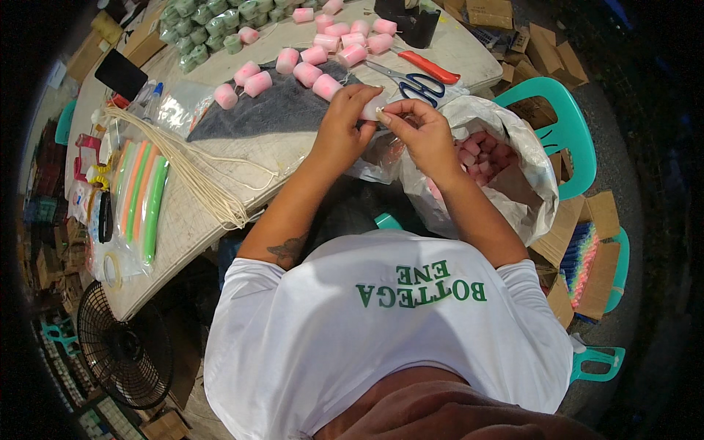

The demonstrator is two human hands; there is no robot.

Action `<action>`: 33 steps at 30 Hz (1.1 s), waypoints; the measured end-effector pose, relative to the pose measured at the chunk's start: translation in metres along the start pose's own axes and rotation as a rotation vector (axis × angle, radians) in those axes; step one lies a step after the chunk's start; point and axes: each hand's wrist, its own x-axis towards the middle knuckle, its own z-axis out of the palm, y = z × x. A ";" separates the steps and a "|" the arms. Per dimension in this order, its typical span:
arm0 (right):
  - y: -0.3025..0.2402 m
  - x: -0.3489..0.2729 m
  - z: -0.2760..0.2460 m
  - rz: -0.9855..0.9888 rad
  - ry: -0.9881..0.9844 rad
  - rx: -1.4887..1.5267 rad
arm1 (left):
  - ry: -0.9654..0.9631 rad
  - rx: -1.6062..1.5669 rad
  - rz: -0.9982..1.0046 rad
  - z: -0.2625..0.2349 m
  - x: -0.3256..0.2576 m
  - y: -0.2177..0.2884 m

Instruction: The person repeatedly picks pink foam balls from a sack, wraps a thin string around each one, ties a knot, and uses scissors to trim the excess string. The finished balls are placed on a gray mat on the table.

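Above the table's near edge, my left hand [343,125] is closed around a pale pink candle [370,111]. The fingertips of my right hand [424,139] pinch at the candle's end, where a bit of white shows, perhaps its wick. Several pink candles [307,73] lie just beyond my hands, some on a dark grey cloth [257,114]. Blue-handled scissors [411,82] lie beyond my right hand, with a red-handled tool [429,67] behind them. Below my right forearm, a white sack [539,165] holds many pink pieces [485,155].
Rows of green candles [213,29] stand at the far left. A bundle of cream wicks [183,169] and bagged coloured sticks [143,194] lie on the left of the table [198,227]. A black fan [121,345], teal chairs [572,132] and cardboard boxes [565,242] surround it.
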 end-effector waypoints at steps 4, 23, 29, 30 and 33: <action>0.008 0.001 0.003 -0.071 0.024 0.034 | 0.023 0.009 0.004 0.001 -0.001 0.000; -0.001 0.011 -0.009 -0.733 0.000 -0.473 | -0.037 -0.093 0.002 -0.001 -0.003 0.001; -0.003 0.008 -0.006 -0.669 -0.024 -0.481 | -0.061 -0.086 0.012 -0.002 -0.008 0.002; -0.003 0.007 -0.006 -0.637 -0.027 -0.475 | -0.066 -0.086 0.013 -0.003 -0.010 0.002; 0.008 0.016 -0.012 -0.329 -0.150 -0.218 | -0.085 -0.096 0.018 -0.003 -0.010 0.000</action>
